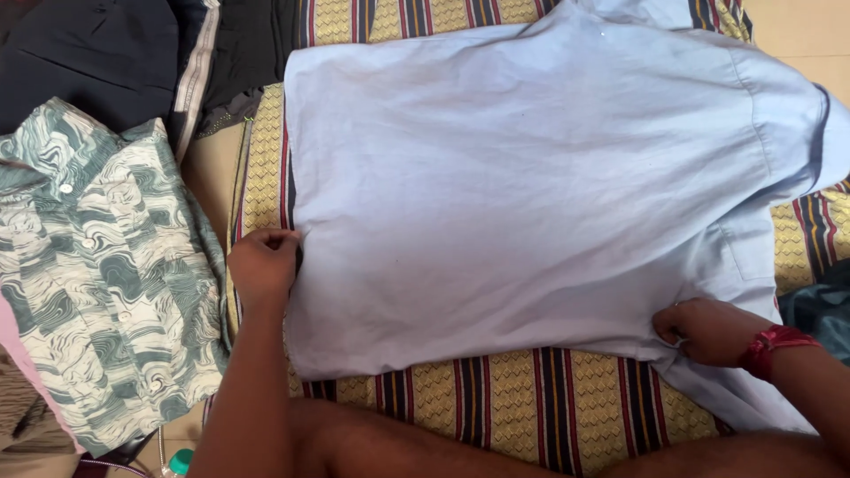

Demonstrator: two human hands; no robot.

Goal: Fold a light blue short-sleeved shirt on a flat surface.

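Head view: blue shirt (531,195) lengthwise left-right, collar rightward

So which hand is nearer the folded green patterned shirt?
Left. The left hand grips the light blue shirt edge just beside the green patterned shirt; the right hand holds the far side.

The shirt (531,195) lies on the bedspread (522,407); a folded shirt (106,283) sits at nine o'clock, dark clothes (97,62) at ten (partly behind it).
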